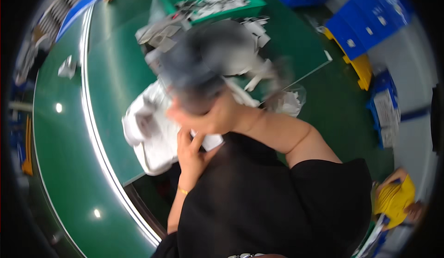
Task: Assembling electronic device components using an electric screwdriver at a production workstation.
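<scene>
My right hand (217, 117) is raised and wrapped round a dark grey, rounded object (189, 64), which motion has smeared too much to name its kind. Just below it, my left hand (190, 156) has its fingers bent and its thumb against a small white piece (212, 142); part of that hand is covered by the right one. Under and left of both hands lies a white moulded tray-like part (157, 151) with raised, rounded shapes, at the near edge of the green table (108, 77). A pale, blurred round shape (229, 52) appears beyond the right hand.
A green bin (259, 7) of small white and grey parts stands at the far side. Loose white parts (254, 80) and a clear plastic bag (293, 101) lie to the right. Blue bins (370, 20) line the right. A person in yellow (393, 202) is at lower right.
</scene>
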The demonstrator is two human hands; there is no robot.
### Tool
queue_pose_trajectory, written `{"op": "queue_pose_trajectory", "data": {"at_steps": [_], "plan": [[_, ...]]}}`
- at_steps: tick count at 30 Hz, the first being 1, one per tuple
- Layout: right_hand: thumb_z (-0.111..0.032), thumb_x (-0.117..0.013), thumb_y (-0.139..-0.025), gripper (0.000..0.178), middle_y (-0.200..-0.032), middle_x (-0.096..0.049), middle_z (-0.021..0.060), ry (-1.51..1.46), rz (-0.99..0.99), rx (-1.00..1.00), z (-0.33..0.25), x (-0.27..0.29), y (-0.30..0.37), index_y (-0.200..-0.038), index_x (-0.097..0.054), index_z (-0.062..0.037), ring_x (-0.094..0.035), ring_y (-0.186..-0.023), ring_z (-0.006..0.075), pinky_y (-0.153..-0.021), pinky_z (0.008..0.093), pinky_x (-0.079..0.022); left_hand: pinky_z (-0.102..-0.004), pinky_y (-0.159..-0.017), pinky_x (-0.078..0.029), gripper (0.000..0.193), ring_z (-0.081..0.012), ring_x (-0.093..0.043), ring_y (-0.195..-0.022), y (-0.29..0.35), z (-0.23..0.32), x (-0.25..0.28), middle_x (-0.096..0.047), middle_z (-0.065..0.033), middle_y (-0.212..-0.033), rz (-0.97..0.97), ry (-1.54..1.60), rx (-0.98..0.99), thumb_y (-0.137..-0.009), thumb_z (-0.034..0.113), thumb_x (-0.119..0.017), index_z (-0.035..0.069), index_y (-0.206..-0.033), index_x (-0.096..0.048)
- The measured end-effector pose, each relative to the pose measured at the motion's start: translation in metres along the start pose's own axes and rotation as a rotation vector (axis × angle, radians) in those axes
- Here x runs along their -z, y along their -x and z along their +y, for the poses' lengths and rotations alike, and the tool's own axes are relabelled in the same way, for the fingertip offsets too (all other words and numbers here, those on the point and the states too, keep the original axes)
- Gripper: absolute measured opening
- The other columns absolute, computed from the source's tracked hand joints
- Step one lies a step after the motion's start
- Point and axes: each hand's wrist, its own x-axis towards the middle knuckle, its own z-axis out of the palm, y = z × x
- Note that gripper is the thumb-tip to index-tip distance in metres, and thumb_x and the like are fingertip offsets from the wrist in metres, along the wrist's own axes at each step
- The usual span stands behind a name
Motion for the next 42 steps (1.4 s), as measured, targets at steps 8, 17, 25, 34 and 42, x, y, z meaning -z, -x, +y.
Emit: {"op": "queue_pose_trajectory", "data": {"at_steps": [8, 17, 25, 34, 42], "plan": [[-0.019, -0.074, -0.083, 0.044, -0.092, -0.063, 0.0027, -0.259, -0.196, -0.371, -0.022, 0.028, -0.004, -0.118, -0.051, -0.0071, -0.060, -0.086, 0.0121, -0.077, 0.0273, -0.048, -0.0429, -0.096, -0.044, 0.074, -0.0403, -0.052, -0.114, 0.010, 0.007, -0.003, -0.051, -0.0218, -0.124, -0.054, 0.038, 0.074, -0.058, 0.015, -0.089, 0.010, -0.126, -0.060], [-0.012, -0.083, -0.069, 0.065, -0.086, -0.051, 0.0109, -0.124, 0.689, -0.553, 0.050, 0.198, -0.010, -0.112, -0.036, -0.0020, -0.057, -0.057, 0.0184, -0.044, 0.0333, -0.049, -0.0490, -0.105, -0.036, 0.069, -0.0441, -0.039, -0.129, 0.005, 0.030, 0.000, -0.041, -0.0237, -0.137, -0.051, -0.014, 0.118, -0.064, 0.012, -0.084, 0.018, -0.129, -0.059], [-0.026, -0.076, -0.062, 0.054, -0.097, -0.062, 0.0253, 0.757, 0.903, -0.827, 0.170, 0.278, 0.023, -0.101, -0.057, 0.0063, -0.064, -0.087, 0.0407, -0.080, 0.0458, -0.053, -0.0513, -0.109, -0.031, 0.058, -0.0457, -0.030, -0.136, -0.016, 0.046, 0.015, -0.041, -0.0184, -0.145, -0.399, -0.242, -0.132, -0.066, -0.004, -0.071, 0.020, -0.119, -0.064], [-0.024, -0.075, -0.068, 0.051, -0.098, -0.069, 0.0217, 0.842, 0.734, -0.645, 0.179, 0.283, 0.025, -0.107, -0.062, 0.0055, -0.068, -0.089, 0.0309, -0.077, 0.0395, -0.051, -0.0410, -0.098, -0.047, 0.050, -0.0361, -0.052, -0.123, -0.020, 0.026, 0.065, -0.052, -0.0159, -0.137, -0.315, -0.269, 0.025, -0.059, -0.010, -0.069, 0.009, -0.105, -0.064], [-0.022, -0.076, -0.080, 0.062, -0.119, -0.059, 0.0164, 0.636, 0.787, -0.482, 0.182, 0.295, 0.054, -0.130, -0.049, 0.0025, -0.059, -0.101, 0.0255, -0.086, 0.0363, -0.048, -0.0292, -0.088, -0.049, 0.042, -0.0185, -0.059, -0.107, -0.006, -0.008, 0.145, -0.056, -0.0110, -0.122, 0.625, 0.144, 0.369, -0.075, -0.003, -0.074, 0.000, -0.112, -0.055]]}}
